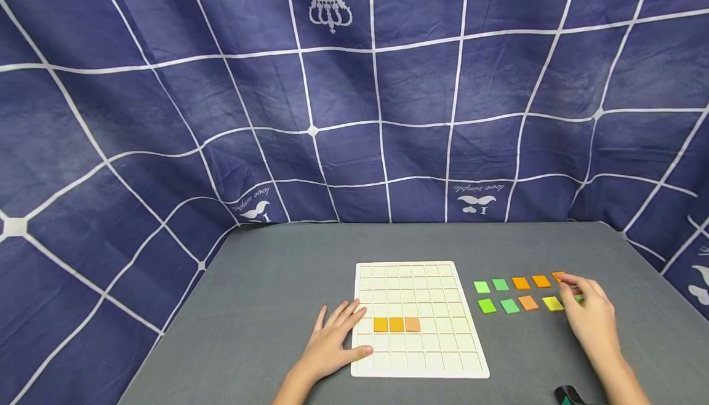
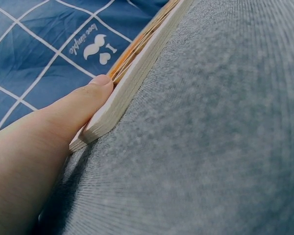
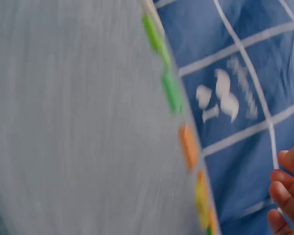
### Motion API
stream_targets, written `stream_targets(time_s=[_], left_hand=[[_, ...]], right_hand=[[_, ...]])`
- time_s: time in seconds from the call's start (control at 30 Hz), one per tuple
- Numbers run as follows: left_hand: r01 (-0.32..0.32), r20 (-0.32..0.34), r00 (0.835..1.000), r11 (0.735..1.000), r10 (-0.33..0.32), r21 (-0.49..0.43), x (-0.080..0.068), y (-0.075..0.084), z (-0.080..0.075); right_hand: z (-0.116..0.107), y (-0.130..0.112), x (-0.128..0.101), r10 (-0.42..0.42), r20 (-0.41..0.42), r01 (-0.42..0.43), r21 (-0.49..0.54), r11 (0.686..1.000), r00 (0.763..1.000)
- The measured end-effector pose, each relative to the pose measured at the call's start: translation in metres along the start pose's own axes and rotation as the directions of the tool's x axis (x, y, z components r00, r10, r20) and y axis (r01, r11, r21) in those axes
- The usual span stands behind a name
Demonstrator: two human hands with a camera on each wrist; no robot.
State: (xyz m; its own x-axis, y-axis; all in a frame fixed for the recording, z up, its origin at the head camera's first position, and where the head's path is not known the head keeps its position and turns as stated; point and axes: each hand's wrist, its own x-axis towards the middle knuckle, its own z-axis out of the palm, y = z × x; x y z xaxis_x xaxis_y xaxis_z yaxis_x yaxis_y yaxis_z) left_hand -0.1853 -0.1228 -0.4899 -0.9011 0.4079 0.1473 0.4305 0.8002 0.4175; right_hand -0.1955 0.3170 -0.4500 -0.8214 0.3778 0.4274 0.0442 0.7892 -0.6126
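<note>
My left hand (image 1: 330, 342) lies spread over the left edge of a white gridded board (image 1: 420, 370), its thumb resting on the rim in the left wrist view. Three square tiles sit side by side in one row of the grid: two amber tiles (image 1: 388, 324) and a peach tile (image 1: 412, 324). My right hand (image 1: 594, 316) hovers at the right end of two rows of loose tiles, fingers bent and fingertips right at an orange tile (image 1: 557, 276). Beneath that hand, a green tile (image 1: 579, 298) is partly hidden. No tile shows between the fingers in the right wrist view.
Right of the board, the loose rows include green tiles (image 1: 487, 306), orange tiles (image 1: 520, 283) and a yellow tile (image 1: 551, 303) on the grey table (image 1: 277, 276). A black object (image 1: 567, 394) lies at the front edge. A blue checked curtain (image 1: 343, 85) surrounds the table's back and sides.
</note>
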Motion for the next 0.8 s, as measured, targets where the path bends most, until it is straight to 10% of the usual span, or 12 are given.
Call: stream_targets(time_s=[0.4,0.8], left_hand=[[0.019,-0.021,1.0,1.0,-0.02,-0.013,-0.001,0.0,0.0],[0.016,-0.009,1.0,0.999,-0.016,-0.03,0.001,0.002,0.001]], right_hand=[[0.029,-0.087,-0.034,-0.292,0.144,0.276,0.121,0.953,0.945],[0.089,-0.142,-0.087,-0.298,0.424,0.238,0.19,0.952,0.855]])
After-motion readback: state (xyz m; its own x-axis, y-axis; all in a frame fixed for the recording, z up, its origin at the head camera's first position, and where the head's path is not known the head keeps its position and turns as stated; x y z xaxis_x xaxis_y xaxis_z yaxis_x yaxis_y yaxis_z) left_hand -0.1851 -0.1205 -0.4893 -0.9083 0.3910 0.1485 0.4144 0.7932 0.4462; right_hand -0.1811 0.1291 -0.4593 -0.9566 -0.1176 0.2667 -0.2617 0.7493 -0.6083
